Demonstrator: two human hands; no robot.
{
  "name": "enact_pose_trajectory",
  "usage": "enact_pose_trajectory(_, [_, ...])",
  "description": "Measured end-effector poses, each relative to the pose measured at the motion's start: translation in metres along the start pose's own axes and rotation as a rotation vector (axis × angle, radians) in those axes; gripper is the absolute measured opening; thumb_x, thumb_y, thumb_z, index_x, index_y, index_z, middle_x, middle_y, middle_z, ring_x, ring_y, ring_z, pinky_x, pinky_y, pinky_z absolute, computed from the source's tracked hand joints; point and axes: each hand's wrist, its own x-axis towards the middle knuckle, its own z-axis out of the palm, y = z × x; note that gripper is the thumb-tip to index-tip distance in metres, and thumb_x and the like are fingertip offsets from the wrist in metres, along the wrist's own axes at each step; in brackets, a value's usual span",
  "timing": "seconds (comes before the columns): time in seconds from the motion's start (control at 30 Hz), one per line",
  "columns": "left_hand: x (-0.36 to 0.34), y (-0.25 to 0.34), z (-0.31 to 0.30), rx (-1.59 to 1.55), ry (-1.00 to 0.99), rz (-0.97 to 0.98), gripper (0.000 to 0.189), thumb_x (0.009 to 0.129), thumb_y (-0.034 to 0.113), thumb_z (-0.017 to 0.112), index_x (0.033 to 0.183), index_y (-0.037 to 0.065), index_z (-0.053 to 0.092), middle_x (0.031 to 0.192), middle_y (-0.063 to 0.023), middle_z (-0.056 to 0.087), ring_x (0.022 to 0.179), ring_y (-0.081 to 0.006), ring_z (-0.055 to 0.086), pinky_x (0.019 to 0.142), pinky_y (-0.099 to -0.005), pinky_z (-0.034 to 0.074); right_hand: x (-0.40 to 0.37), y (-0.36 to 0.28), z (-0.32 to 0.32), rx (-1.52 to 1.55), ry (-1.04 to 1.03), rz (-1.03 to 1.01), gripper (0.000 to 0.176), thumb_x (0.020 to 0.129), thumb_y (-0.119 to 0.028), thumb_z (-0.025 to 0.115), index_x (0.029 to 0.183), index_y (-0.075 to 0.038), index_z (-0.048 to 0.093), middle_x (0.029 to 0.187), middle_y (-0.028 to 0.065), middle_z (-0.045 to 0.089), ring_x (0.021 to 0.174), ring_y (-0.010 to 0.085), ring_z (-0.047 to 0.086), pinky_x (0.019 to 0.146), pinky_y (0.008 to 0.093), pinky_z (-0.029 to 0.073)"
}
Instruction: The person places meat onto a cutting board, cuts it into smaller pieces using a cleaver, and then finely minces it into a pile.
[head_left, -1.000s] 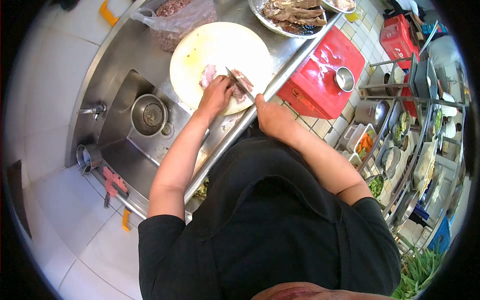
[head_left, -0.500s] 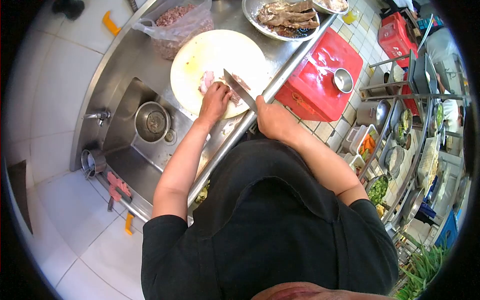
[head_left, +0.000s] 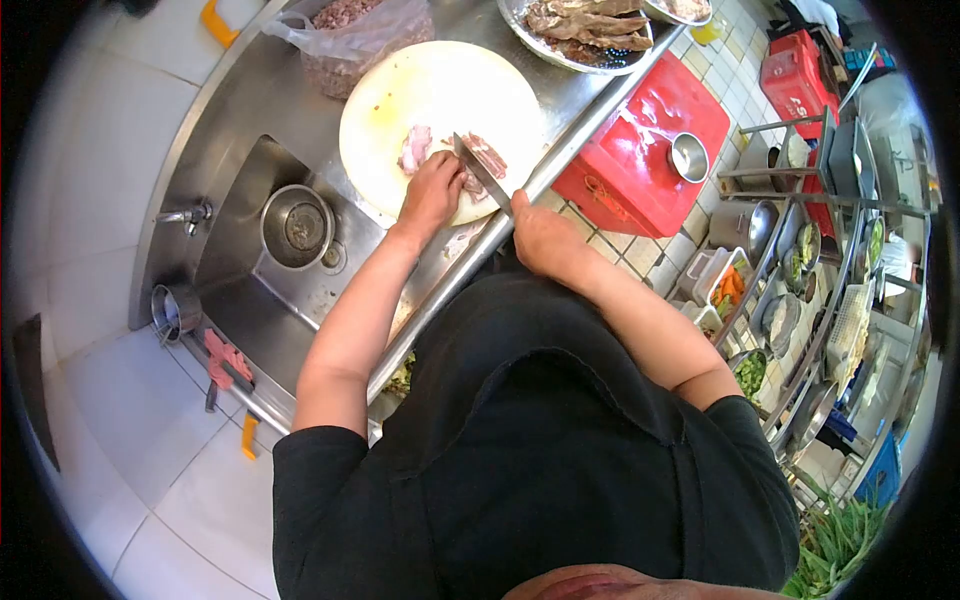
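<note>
Head view: on a steel counter (head_left: 250, 110), a round white cutting board (head_left: 420, 85) holds a slicing job in mid-cut. The left hand (head_left: 432, 190) curls over the meat (head_left: 415, 148), pinning it. The right hand (head_left: 545, 235) grips the knife (head_left: 480, 170), blade on the meat. Another slice likely calls for tucked fingertips. Handle and fingertips are hidden.

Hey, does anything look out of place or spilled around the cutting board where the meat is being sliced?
Only one small thing: a pale scrap lies off the cutting board on the steel counter, by the left hand. The right hand holds the knife over the meat; nothing looks spilled.
</note>
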Motion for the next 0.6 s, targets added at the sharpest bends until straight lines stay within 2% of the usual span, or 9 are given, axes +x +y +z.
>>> enact_pose_trajectory(0.13, [0.002, -0.002, -0.001, 0.028, -0.035, -0.025, 0.018, 0.099, 0.012, 0.071, 0.113, 0.001, 0.069, 0.118, -0.0178, 0.066, 0.110, -0.0395, 0.066, 0.094, -0.0467, 0.054, 0.014, 0.012, 0.014, 0.076, 0.070, 0.022, 0.024, 0.096, -0.002, 0.049, 0.119, 0.006, 0.050, 0.096, 0.0325, 0.073, 0.098, 0.0490, 0.074, 0.085, 0.0574, 0.058])
enact_pose_trajectory(0.23, [0.002, -0.004, -0.005, 0.001, -0.069, 0.004, 0.017, 0.099, 0.012, 0.070, 0.114, 0.002, 0.069, 0.118, -0.0172, 0.066, 0.110, -0.0392, 0.065, 0.095, -0.0461, 0.053, 0.028, 0.016, -0.002, 0.058, 0.101, -0.028, 0.026, 0.096, -0.001, 0.049, 0.121, 0.006, 0.050, 0.096, 0.0333, 0.073, 0.098, 0.0495, 0.073, 0.085, 0.0583, 0.058])
enact_pose_trajectory(0.37, [-0.002, -0.004, -0.007, -0.005, -0.030, 0.025, 0.018, 0.100, 0.014, 0.070, 0.112, 0.001, 0.068, 0.116, -0.0173, 0.065, 0.109, -0.0393, 0.065, 0.093, -0.0461, 0.053, -0.002, -0.001, -0.013, 0.068, 0.110, -0.002, 0.027, 0.096, -0.002, 0.049, 0.121, 0.006, 0.051, 0.093, 0.0314, 0.074, 0.093, 0.0480, 0.074, 0.082, 0.0577, 0.058])
enact_pose_trajectory(0.4, [-0.001, -0.004, -0.005, 0.012, -0.005, 0.045, 0.017, 0.100, 0.015, 0.069, 0.110, 0.001, 0.068, 0.115, -0.0177, 0.065, 0.107, -0.0394, 0.065, 0.091, -0.0468, 0.054, -0.006, 0.000, -0.008, 0.071, 0.131, -0.029, 0.023, 0.100, -0.008, 0.049, 0.119, 0.005, 0.048, 0.087, 0.0311, 0.072, 0.086, 0.0491, 0.073, 0.076, 0.0617, 0.056])
enact_pose_trajectory(0.6, [0.001, -0.003, -0.007, -0.003, -0.025, 0.012, 0.020, 0.098, 0.013, 0.070, 0.111, -0.002, 0.067, 0.113, -0.0194, 0.067, 0.106, -0.0410, 0.066, 0.092, -0.0477, 0.054, -0.010, 0.001, 0.003, 0.049, 0.106, -0.059, 0.025, 0.099, -0.006, 0.048, 0.121, 0.007, 0.049, 0.089, 0.0314, 0.073, 0.088, 0.0478, 0.074, 0.078, 0.0604, 0.057])
